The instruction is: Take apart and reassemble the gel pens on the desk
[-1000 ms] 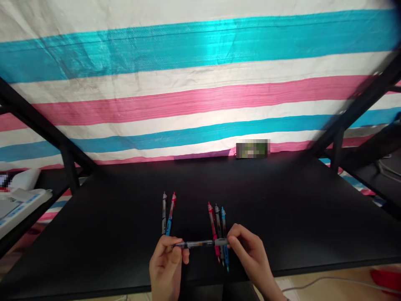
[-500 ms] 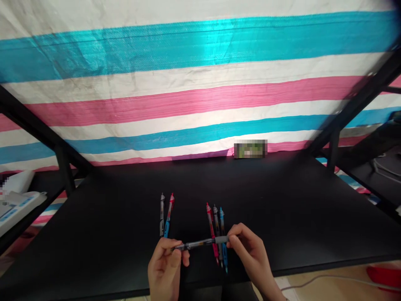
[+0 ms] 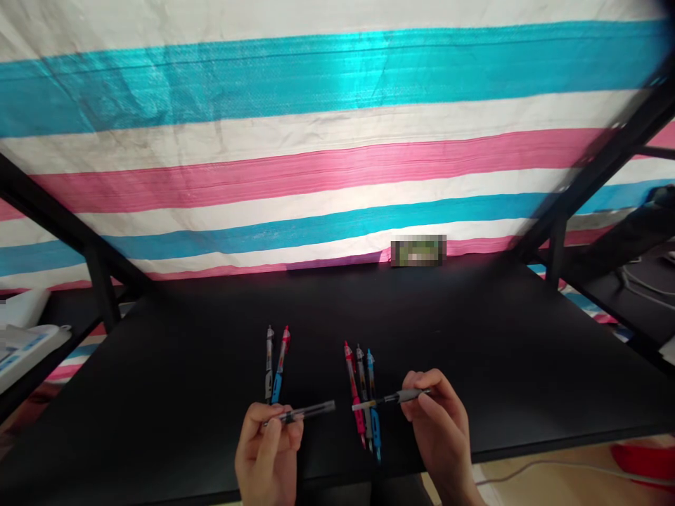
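My left hand (image 3: pixel 268 450) is closed on a clear pen barrel (image 3: pixel 306 413) that points right over the black table (image 3: pixel 474 337). My right hand (image 3: pixel 437 422) pinches the pen's grey grip section with its refill (image 3: pixel 387 400), whose thin end points left. A gap separates the two halves. Just beyond my left hand lie two pens (image 3: pixel 274 362), side by side. Between my hands lie three pens (image 3: pixel 363 393), red, grey and blue, and the refill hangs just above them.
A striped blue, pink and white tarp (image 3: pixel 337 154) hangs behind the table. Black frame bars (image 3: pixel 590 183) slant at both sides. A white device (image 3: pixel 21 344) sits on a shelf at far left. A red object (image 3: pixel 643 464) and a cable lie on the floor at right.
The pen was whole between both hands; now it is pulled apart. My left hand moved left with the barrel, my right hand moved right with the grip and refill.
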A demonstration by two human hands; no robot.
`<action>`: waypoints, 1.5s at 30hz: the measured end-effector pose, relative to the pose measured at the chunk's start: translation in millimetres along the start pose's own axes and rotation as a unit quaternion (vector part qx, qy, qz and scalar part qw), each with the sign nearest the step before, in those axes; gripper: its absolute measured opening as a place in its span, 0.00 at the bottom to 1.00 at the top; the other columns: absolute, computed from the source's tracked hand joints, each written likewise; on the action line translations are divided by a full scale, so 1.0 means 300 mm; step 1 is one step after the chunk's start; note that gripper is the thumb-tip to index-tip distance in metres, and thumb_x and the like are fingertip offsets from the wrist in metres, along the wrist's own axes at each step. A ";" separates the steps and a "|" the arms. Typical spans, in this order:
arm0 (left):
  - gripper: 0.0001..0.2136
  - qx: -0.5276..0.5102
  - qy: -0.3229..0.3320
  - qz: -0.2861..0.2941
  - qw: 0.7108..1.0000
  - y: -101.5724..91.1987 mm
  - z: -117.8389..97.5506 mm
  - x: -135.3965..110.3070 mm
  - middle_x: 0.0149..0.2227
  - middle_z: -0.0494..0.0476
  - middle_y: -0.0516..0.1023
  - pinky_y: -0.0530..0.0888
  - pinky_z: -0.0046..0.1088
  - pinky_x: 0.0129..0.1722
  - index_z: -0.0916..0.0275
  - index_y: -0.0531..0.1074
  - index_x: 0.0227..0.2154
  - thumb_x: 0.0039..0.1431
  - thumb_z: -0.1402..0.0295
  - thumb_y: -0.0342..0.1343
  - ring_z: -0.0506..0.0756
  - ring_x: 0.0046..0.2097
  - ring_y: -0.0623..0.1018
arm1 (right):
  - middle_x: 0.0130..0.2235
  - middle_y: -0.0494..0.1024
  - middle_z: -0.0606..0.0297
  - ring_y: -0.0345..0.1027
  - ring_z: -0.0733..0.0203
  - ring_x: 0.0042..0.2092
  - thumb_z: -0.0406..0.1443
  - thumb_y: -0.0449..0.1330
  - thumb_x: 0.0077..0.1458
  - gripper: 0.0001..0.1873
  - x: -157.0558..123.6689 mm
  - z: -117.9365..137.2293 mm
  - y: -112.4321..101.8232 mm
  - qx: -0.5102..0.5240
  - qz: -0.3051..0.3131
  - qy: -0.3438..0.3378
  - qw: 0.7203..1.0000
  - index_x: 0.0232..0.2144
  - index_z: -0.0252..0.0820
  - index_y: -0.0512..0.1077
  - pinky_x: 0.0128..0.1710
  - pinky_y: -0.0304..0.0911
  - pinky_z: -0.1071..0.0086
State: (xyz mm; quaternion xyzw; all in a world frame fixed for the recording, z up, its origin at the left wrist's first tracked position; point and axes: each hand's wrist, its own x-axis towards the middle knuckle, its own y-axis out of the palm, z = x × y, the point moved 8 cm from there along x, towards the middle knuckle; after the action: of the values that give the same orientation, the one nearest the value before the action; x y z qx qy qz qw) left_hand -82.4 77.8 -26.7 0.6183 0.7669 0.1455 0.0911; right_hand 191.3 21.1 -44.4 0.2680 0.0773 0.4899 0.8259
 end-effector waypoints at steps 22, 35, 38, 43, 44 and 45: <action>0.13 -0.043 -0.056 0.037 0.997 -0.003 0.041 -0.005 0.17 0.47 0.70 0.73 0.27 0.27 0.57 0.77 0.29 0.58 0.55 0.70 0.51 0.22 0.70 | 0.29 0.65 0.68 0.59 0.62 0.30 0.42 0.66 0.65 0.07 -0.002 0.024 0.025 0.017 0.026 -0.026 0.999 0.35 0.48 0.76 0.26 0.57 0.70; 0.14 -0.058 -0.060 -0.006 0.997 -0.006 0.044 -0.029 0.24 0.48 0.71 0.70 0.24 0.24 0.59 0.75 0.29 0.56 0.56 0.70 0.49 0.23 0.71 | 0.31 0.68 0.66 0.63 0.63 0.30 0.35 0.63 0.67 0.02 -0.025 -0.008 0.005 0.024 0.097 -0.015 0.995 0.40 0.47 0.78 0.27 0.61 0.71; 0.14 -0.057 -0.060 0.006 0.997 -0.002 0.043 -0.028 0.25 0.49 0.72 0.71 0.24 0.24 0.60 0.75 0.28 0.55 0.56 0.71 0.50 0.24 0.72 | 0.30 0.67 0.67 0.62 0.62 0.30 0.35 0.63 0.68 0.02 -0.026 -0.007 0.006 0.019 0.107 -0.020 0.994 0.40 0.47 0.77 0.27 0.61 0.71; 0.13 -0.059 -0.059 0.022 0.996 0.005 0.054 -0.030 0.27 0.49 0.74 0.71 0.22 0.23 0.60 0.78 0.30 0.56 0.57 0.72 0.48 0.23 0.73 | 0.33 0.70 0.66 0.64 0.60 0.35 0.33 0.62 0.68 0.03 -0.042 0.015 0.050 -0.060 0.138 -0.030 0.988 0.41 0.48 0.75 0.32 0.63 0.70; 0.13 -0.051 -0.054 0.033 0.997 0.009 0.055 -0.030 0.28 0.49 0.75 0.70 0.22 0.22 0.61 0.78 0.30 0.56 0.57 0.72 0.47 0.22 0.73 | 0.33 0.71 0.65 0.66 0.59 0.37 0.33 0.62 0.68 0.04 -0.047 0.020 0.070 -0.091 0.155 -0.033 0.983 0.41 0.49 0.76 0.34 0.64 0.69; 0.13 -0.043 -0.049 0.045 0.997 0.013 0.055 -0.031 0.28 0.50 0.75 0.70 0.22 0.22 0.61 0.79 0.30 0.56 0.57 0.72 0.47 0.22 0.73 | 0.34 0.71 0.64 0.67 0.58 0.38 0.32 0.62 0.69 0.05 -0.052 0.025 0.088 -0.121 0.169 -0.040 0.977 0.41 0.49 0.76 0.36 0.64 0.68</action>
State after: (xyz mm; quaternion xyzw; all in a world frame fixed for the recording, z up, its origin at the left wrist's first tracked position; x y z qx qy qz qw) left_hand -71.6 71.4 -41.5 0.6538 0.7263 0.1519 0.1482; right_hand 166.0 15.0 -26.5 0.1948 -0.0617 0.6174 0.7596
